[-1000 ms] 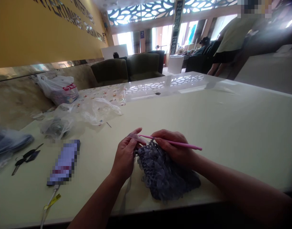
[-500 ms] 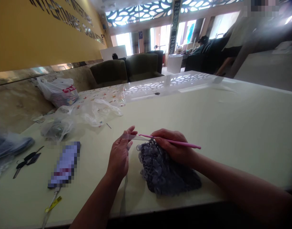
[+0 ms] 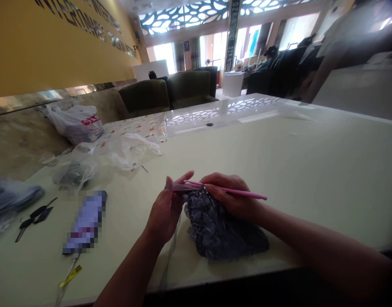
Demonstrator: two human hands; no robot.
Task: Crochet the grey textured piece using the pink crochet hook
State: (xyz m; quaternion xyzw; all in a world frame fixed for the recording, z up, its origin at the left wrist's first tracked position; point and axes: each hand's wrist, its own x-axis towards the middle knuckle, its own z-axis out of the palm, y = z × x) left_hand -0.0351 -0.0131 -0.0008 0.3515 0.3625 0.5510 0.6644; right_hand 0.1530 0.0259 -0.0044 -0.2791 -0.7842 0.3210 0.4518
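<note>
A pink crochet hook [image 3: 237, 191] lies in my right hand [image 3: 230, 194], whose fingers also pinch the top edge of a dark grey ruffled piece [image 3: 215, 228]. The piece rests on the table near its front edge. To its left, my left hand [image 3: 166, 209] has a sheer grey ribbon [image 3: 183, 186] running over its fingers towards the hook's tip. The ribbon's tail hangs below that hand across the table edge. Its index finger points out beside the hook; the other fingers are partly hidden.
On the pale table [image 3: 294, 179], a blurred-out phone-like object [image 3: 87, 221] with a cable and keys [image 3: 36, 217] lie at the left. Behind them are clear plastic bags [image 3: 128, 151] and a filled white bag [image 3: 80, 123]. Chairs and people are farther back.
My left hand has moved slightly right, closer to the grey piece, and its fingers have turned towards the hook. The ribbon span between is shorter. The person at the back right has shifted.
</note>
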